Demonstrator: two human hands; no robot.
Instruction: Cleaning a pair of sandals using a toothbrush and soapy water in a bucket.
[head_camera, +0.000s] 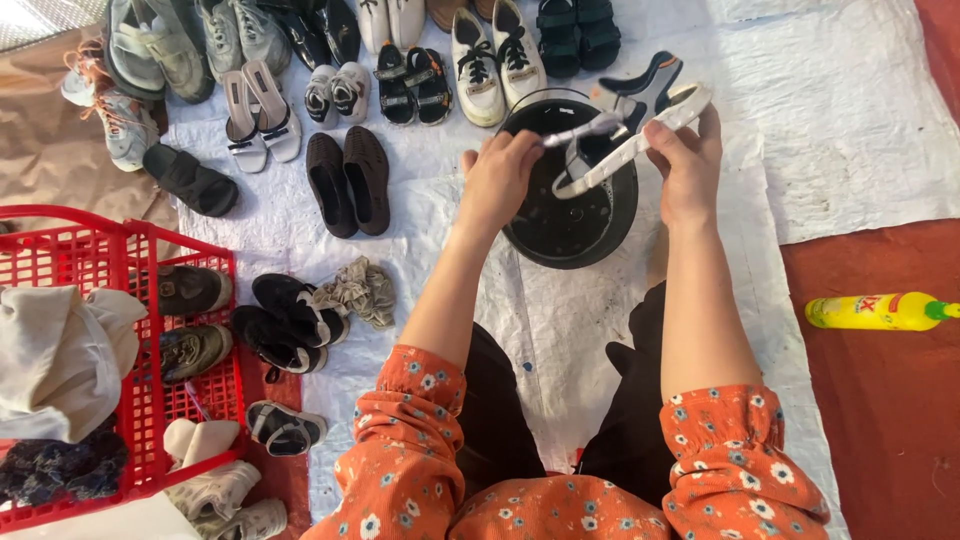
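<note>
My right hand (688, 165) holds a white strappy sandal (640, 130) by its sole, tilted over a black round basin (575, 225). My left hand (497, 180) grips a pale handle, apparently a small brush (585, 130), pressed against the sandal's straps. Both hands hover above the basin. My arms wear orange flowered sleeves.
Rows of shoes and sandals (350, 80) lie on a white woven sheet (850, 110) ahead. A red plastic basket (120, 300) with cloth and shoes stands at left, more shoes (285, 320) beside it. A yellow bottle (880, 311) lies on the red floor at right.
</note>
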